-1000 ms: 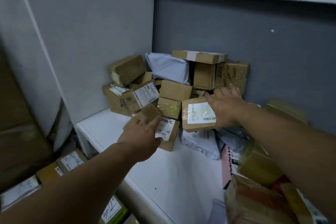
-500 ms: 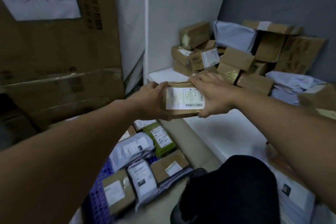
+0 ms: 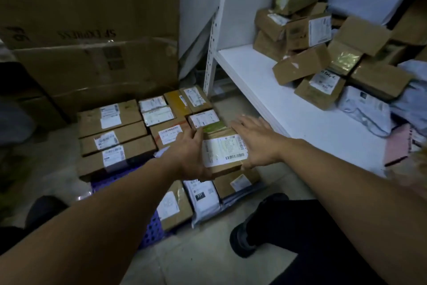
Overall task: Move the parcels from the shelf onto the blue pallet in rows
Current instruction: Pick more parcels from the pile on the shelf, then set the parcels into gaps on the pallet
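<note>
A flat brown parcel point(image 3: 223, 151) with a white barcode label is over the blue pallet point(image 3: 151, 231), above the parcels lying there. My left hand point(image 3: 190, 157) grips its left edge, thumb on top. My right hand point(image 3: 255, 140) lies against its right side with fingers spread straight. Rows of labelled parcels point(image 3: 111, 136) cover the pallet. More brown boxes and grey mailer bags are heaped on the white shelf point(image 3: 265, 90) at the right.
Large cardboard cartons point(image 3: 92, 30) stand behind the pallet. The shelf's perforated white post point(image 3: 210, 58) rises beside the pallet's far right corner. My dark trouser leg and shoe point(image 3: 245, 238) are on the floor, right of the pallet.
Both hands carried the labelled parcel from the shelf down and left to the pallet. The view swung from the shelf heap to the floor. My right hand's fingers have straightened.
</note>
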